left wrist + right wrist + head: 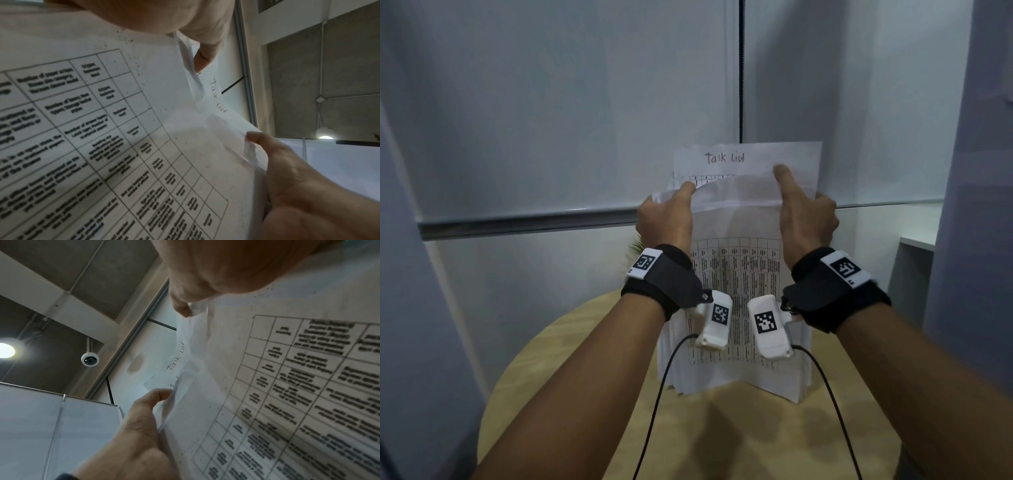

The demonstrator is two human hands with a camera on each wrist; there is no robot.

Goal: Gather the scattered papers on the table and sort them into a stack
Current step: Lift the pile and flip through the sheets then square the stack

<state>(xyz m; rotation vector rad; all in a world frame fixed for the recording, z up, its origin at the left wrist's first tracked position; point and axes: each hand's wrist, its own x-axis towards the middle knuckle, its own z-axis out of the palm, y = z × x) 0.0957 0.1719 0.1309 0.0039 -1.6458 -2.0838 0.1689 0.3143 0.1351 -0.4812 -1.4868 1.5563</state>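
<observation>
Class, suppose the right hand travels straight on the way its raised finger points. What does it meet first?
Likely the handwritten Task List sheet, just behind the finger of the right hand; past its top edge the way looks free, depth unclear.

Dim, cool indoor light — a round ceiling lamp (6, 350) blooms white in both wrist views. Soft shadows fall on the worktop (722, 445). Print on the papers (164, 105) blurs toward the frame edges; wall lines bow in the head view.
</observation>
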